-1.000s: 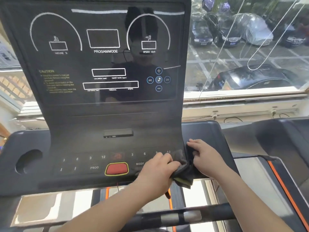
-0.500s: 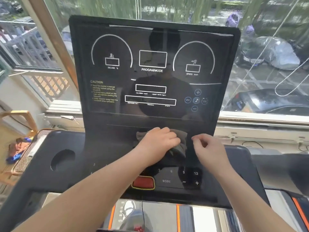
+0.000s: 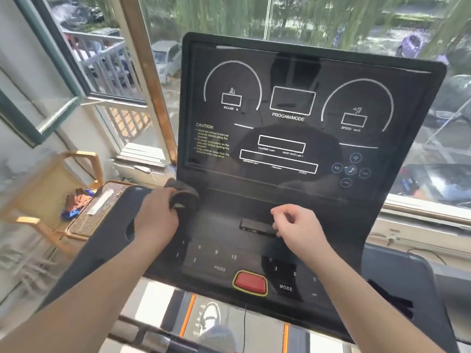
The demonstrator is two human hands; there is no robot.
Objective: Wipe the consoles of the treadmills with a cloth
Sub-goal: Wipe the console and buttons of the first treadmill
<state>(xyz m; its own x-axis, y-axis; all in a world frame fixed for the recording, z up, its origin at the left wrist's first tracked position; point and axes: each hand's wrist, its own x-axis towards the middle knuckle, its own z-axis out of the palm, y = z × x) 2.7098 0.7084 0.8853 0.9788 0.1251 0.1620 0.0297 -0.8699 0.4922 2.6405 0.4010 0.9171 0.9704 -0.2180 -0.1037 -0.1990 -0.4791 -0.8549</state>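
Note:
The black treadmill console (image 3: 293, 200) fills the middle of the head view, its glossy display panel (image 3: 305, 110) tilted up toward the window. My left hand (image 3: 155, 220) grips a bunched dark grey cloth (image 3: 183, 194) and presses it on the console's left side, just below the display's lower left corner. My right hand (image 3: 298, 225) hovers over the small slot in the console's middle, fingers loosely curled, holding nothing. The red stop button (image 3: 251, 282) sits at the console's near edge between my forearms.
A wooden chair (image 3: 51, 200) with a woven box and bunched fabric stands to the left by the window. The window sill (image 3: 420, 212) runs behind the console. A second grey treadmill console (image 3: 420, 289) is at the right. The treadmill belt (image 3: 216, 322) lies below.
My left hand has carried the cloth from the console's right edge across the middle to the left side. My right hand has let go of the cloth. My view has swung left.

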